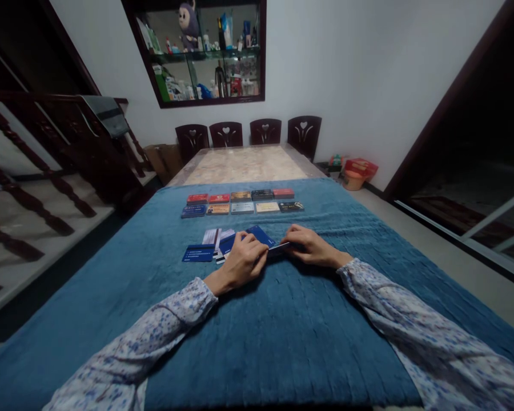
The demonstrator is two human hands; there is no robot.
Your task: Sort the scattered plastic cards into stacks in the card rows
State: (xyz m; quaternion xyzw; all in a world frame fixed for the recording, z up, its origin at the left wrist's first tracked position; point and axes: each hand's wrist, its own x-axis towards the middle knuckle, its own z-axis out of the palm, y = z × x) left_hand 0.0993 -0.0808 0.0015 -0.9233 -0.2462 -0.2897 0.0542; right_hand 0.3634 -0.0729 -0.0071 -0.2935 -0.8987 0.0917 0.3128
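My left hand (245, 255) and my right hand (305, 244) pinch the two ends of a thin stack of cards (279, 248), seen nearly edge-on just above the blue cloth (257, 331). Loose cards lie behind and beside my left hand: a blue card (198, 253) at the left, a white striped card (211, 238), and another blue card (261, 234) between the hands. My left hand partly hides the pile. Farther back, several card stacks stand in two rows, among them a silver one (242, 208) and a black one (292, 206).
Beyond the cloth, the marble tabletop (248, 164) shows, with dark chairs (265, 132) at its far end. A wooden railing (34, 188) is at the left. An orange bucket (353, 180) and red bags (361, 167) sit on the floor at the right.
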